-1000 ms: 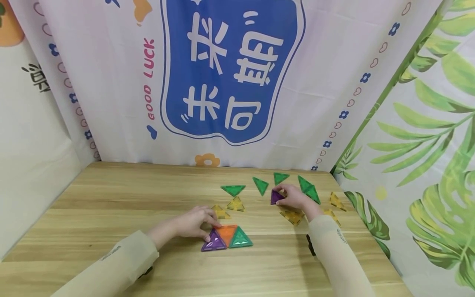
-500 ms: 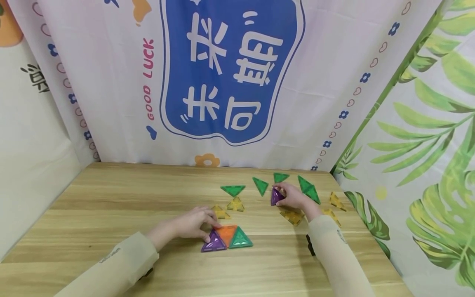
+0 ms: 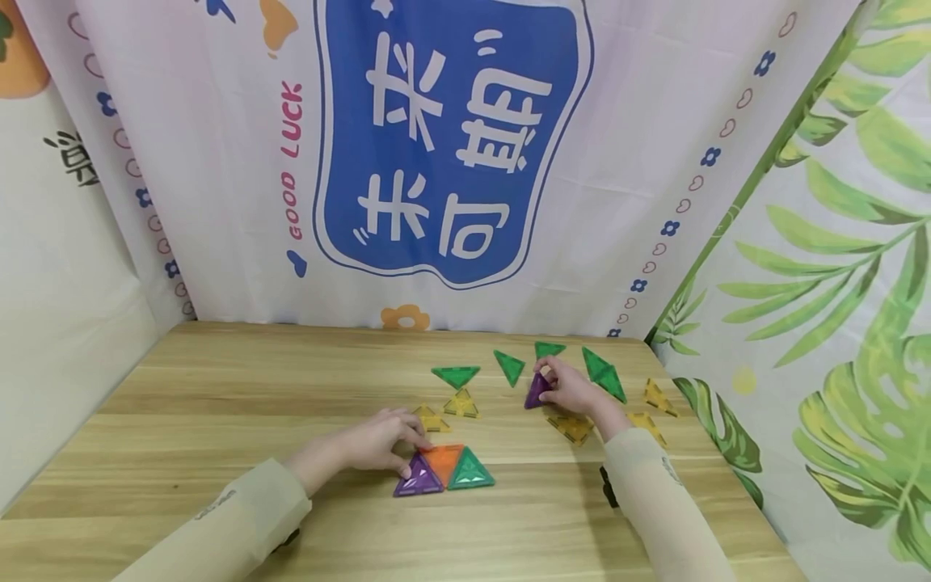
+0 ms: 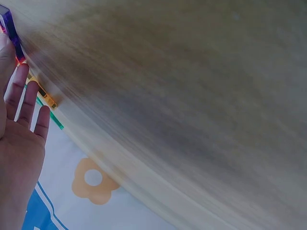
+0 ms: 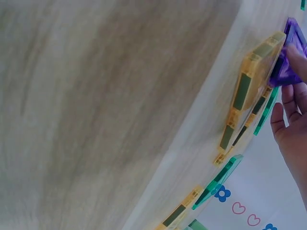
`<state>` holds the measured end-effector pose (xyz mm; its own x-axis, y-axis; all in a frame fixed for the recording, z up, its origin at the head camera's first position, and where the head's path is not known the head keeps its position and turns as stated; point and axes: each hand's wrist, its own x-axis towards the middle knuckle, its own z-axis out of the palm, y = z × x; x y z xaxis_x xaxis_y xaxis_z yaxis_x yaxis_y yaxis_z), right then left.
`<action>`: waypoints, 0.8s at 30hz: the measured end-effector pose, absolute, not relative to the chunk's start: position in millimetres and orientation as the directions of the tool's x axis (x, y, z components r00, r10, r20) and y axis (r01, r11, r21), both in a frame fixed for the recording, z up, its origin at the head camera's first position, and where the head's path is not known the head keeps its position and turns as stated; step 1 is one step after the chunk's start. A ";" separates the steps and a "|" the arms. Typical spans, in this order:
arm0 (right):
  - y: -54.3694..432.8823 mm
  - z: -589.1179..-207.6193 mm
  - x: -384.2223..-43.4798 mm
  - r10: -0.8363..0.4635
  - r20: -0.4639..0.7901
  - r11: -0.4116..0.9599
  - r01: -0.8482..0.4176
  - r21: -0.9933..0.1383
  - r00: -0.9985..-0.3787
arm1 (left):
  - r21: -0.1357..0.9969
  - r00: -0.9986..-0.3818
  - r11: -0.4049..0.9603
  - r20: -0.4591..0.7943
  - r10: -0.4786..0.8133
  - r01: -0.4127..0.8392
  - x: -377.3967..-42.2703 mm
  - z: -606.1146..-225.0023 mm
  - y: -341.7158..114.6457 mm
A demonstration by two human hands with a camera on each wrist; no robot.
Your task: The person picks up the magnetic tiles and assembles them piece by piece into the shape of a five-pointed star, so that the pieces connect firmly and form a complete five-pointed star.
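Note:
My right hand (image 3: pixel 570 388) pinches a purple triangular magnetic tile (image 3: pixel 537 391) by its edges, and the right wrist view shows this purple tile (image 5: pixel 288 72) near the yellow tiles. On the left, my left hand (image 3: pixel 378 440) holds the near group of tiles with thumb and index finger. The thumb is on the edge of another purple triangular magnetic tile (image 3: pixel 419 478), the index finger at the top corner of the orange triangular tile (image 3: pixel 445 462). A teal-green triangular tile (image 3: pixel 469 472) adjoins the orange one, so the three form a flat row on the table.
Green triangular tiles (image 3: pixel 456 376) lie along the back of the wooden table (image 3: pixel 240 388). Yellow triangular tiles (image 3: pixel 461 402) lie in the middle, with another yellow tile (image 3: pixel 570 428) under the right wrist and more at the right edge. A printed cloth (image 3: pixel 233 202) hangs behind.
The purple tile in my right hand has shifted slightly left and toward me, and its tilt has changed. My left hand stays at the row of tiles.

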<state>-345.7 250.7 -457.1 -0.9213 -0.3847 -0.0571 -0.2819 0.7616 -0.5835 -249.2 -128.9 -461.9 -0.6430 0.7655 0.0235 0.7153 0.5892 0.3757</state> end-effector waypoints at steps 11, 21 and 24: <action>241.3 -447.2 -337.1 -0.413 -0.008 0.718 -0.320 -0.619 -0.911 | 0.380 -0.651 0.594 0.026 0.759 0.709 -247.2 -459.9 -128.7; 234.4 -429.3 -328.0 -0.465 0.032 0.666 -0.373 -0.646 -0.885 | 0.380 -0.650 0.597 0.017 0.759 0.707 -245.9 -458.4 -128.6; 231.1 -422.7 -324.3 -0.487 0.045 0.648 -0.395 -0.651 -0.872 | 0.385 -0.652 0.596 0.017 0.758 0.704 -245.3 -457.5 -128.7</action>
<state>-324.3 231.1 -422.7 -0.8723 -0.4869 0.0450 -0.3955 0.6482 -0.6507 -245.3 -128.7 -457.5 -0.6516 0.7584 0.0172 0.7044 0.5964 0.3849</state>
